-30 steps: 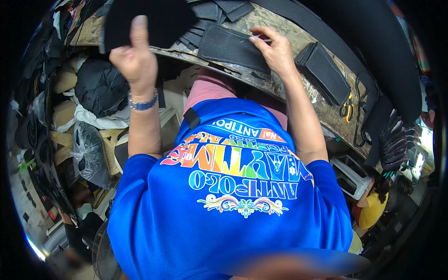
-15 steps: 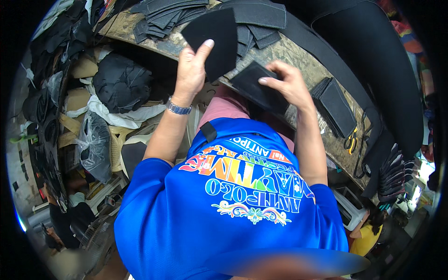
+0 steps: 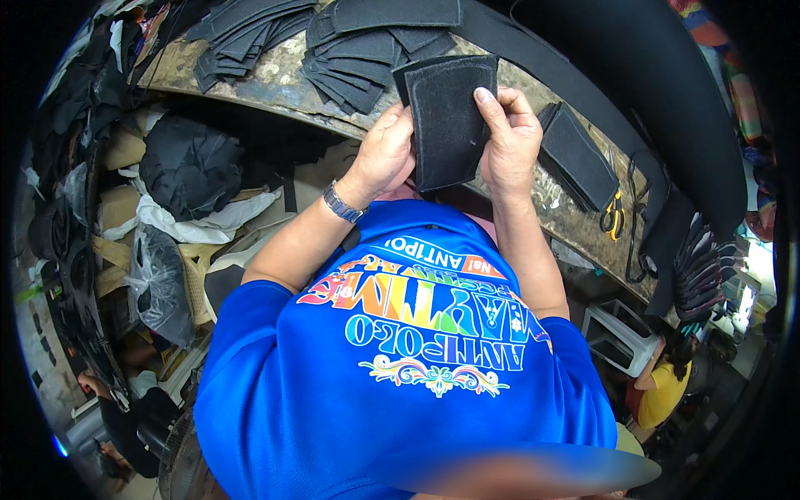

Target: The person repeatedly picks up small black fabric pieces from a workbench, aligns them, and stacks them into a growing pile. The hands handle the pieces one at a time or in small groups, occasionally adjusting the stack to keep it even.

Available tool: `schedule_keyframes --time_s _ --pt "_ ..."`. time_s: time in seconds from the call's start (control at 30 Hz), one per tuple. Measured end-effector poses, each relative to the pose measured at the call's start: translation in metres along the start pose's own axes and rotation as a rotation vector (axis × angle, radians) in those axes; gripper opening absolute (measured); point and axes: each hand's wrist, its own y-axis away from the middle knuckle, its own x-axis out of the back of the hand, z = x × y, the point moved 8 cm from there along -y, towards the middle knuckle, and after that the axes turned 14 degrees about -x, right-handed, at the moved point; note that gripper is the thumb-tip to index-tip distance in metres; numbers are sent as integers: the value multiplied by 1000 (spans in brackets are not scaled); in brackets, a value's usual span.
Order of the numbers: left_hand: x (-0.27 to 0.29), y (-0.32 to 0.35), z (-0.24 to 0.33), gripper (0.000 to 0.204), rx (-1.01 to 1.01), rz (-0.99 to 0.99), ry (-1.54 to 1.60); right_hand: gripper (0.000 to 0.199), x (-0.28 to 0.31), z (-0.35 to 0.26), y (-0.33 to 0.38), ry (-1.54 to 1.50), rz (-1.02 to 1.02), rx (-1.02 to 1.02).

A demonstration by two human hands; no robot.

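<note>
With my right hand (image 3: 512,142) I am pinching a black fabric panel (image 3: 450,125) upright, the thumb pressing its near face and the other fingers wrapping behind. A moment ago my left hand (image 3: 386,152) was carrying a smooth black piece well apart; now it is closing in at the panel's left edge, and both hands are working at one place. A dark layer (image 3: 401,83) is showing just behind the panel; the left fingertips are hiding there, so I cannot tell how tightly they are gripping. Beyond my left fingers, fanned black panels (image 3: 346,71) are lying on the worn surface (image 3: 279,75); to the right of my right fingers, stacked black panels (image 3: 577,158) and yellow-handled scissors (image 3: 614,218) are resting.
</note>
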Motion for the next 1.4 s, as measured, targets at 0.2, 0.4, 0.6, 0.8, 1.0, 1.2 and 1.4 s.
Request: schedule_keyframes --time_s 0.2,0.4,0.6,0.8,1.0,1.2,1.4 --pt "-20 3 5 41 -28 -33 257 9 -1 7 5 -51 24 26" --pt "-8 2 8 25 -28 59 -65 15 -4 6 5 10 83 -12" --pt "-8 -1 16 32 -161 21 -230 27 0 5 16 51 -81 -79" --pt "-11 2 5 31 -11 -354 -464 29 110 -108 -16 597 49 -15" --pt "5 5 1 25 -24 -298 -478 24 197 -113 -61 1070 -86 -355" --pt "12 11 8 25 -26 -295 -536 21 236 -67 -82 1074 -58 -404" --pt "33 15 12 26 -3 -250 -564 25 233 -61 -79 1360 41 -179"
